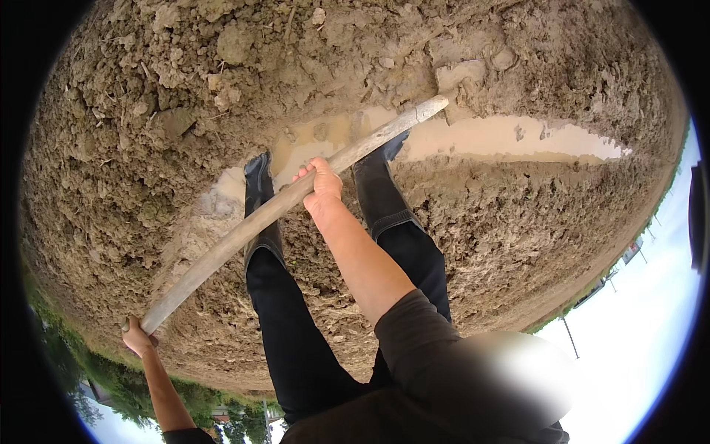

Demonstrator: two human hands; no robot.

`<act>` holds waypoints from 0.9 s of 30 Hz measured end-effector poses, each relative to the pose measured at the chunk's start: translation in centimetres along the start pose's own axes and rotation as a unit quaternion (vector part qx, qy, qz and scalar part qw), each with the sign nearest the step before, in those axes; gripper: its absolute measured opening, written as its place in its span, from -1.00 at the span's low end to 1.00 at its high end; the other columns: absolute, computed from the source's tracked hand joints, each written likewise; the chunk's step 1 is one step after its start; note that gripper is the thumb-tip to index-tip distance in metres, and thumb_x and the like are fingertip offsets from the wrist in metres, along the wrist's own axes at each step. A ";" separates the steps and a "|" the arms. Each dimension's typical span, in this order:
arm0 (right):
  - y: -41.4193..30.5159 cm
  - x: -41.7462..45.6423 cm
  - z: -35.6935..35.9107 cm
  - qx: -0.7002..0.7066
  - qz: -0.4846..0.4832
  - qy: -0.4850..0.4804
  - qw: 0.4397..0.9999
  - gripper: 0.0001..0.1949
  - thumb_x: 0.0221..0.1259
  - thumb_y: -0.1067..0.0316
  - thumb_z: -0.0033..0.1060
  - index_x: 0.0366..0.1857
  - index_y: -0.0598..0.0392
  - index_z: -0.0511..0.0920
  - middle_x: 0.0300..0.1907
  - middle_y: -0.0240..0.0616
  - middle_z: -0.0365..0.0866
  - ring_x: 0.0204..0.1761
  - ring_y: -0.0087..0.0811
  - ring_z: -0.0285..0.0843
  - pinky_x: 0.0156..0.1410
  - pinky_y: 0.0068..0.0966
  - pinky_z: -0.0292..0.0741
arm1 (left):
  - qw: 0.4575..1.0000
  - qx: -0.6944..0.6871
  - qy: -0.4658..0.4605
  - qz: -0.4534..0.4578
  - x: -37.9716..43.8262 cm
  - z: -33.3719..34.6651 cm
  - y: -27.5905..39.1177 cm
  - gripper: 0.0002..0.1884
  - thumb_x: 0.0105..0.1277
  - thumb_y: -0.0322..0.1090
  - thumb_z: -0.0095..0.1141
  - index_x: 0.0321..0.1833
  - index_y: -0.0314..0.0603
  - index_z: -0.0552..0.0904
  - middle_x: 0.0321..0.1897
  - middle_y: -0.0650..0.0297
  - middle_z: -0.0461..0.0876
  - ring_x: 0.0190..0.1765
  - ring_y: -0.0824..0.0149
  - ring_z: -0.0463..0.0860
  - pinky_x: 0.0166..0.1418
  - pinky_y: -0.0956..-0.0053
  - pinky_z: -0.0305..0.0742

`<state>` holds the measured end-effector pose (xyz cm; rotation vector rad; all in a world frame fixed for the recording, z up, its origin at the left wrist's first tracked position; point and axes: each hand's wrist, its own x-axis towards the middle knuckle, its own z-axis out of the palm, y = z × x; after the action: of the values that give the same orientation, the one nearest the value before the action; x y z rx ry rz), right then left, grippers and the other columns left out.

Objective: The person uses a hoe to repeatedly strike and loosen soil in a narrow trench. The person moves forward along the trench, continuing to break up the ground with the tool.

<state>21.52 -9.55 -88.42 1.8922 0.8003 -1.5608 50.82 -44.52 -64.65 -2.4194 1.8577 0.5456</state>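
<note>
A long wooden handle (238, 238) of a digging tool slants across the view from lower left to upper right. My left hand (140, 336) is closed around its end at the lower left. Farther along, my right hand (321, 186) grips the shaft near its middle, above the gap between my boots. At the far end a mud-caked shape (461, 77) with a thin straight edge looks like the tool's blade. Mud covers it, so its exact form is hard to tell.
My black rubber boots, left (260, 183) and right (383, 194), stand in a narrow trench of muddy water (499, 137). Rough clods of soil (138, 111) rise beyond it. Broken earth (499, 222) lies on the near side. Trees (127, 383) and poles (570, 337) appear at the rim.
</note>
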 end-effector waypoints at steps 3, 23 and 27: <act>-1.4 -0.3 -0.4 -0.024 -0.009 0.036 0.999 -0.91 0.03 0.42 0.12 -0.48 0.11 0.42 -0.52 -0.31 0.39 -0.49 -0.39 0.36 -0.30 -0.29 0.46 | 0.998 0.052 -0.001 -0.037 -2.7 0.6 0.4 -0.79 -0.02 -0.32 0.07 -0.68 -0.26 0.41 -0.76 0.32 0.32 -0.78 0.39 0.22 -0.74 0.38 0.04; -38.3 -18.4 -15.2 -0.075 -0.439 0.032 0.895 -0.88 0.06 0.44 0.11 -0.52 0.20 0.40 -0.57 -0.28 0.43 -0.48 -0.43 0.46 -0.25 -0.44 0.48 | 0.866 0.031 -0.487 -0.104 -31.5 16.2 13.2 -0.78 0.22 -0.28 0.00 -0.36 -0.37 0.43 -0.68 0.13 0.46 -0.80 0.31 0.40 -0.78 0.43 0.35; -44.0 -20.2 -18.5 -0.052 -0.488 0.009 0.871 -0.85 0.07 0.47 0.09 -0.34 0.26 0.37 -0.52 -0.22 0.47 -0.48 -0.41 0.48 -0.40 -0.46 0.53 | 0.691 0.006 -0.679 -0.248 -40.8 19.6 14.4 -0.75 0.27 -0.21 -0.04 -0.25 -0.31 0.42 -0.60 0.14 0.48 -0.73 0.32 0.45 -0.72 0.45 0.40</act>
<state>-1.98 31.49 -67.30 1.4507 2.0096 -1.9564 23.40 -5.95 -68.19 -1.3920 0.5062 1.5755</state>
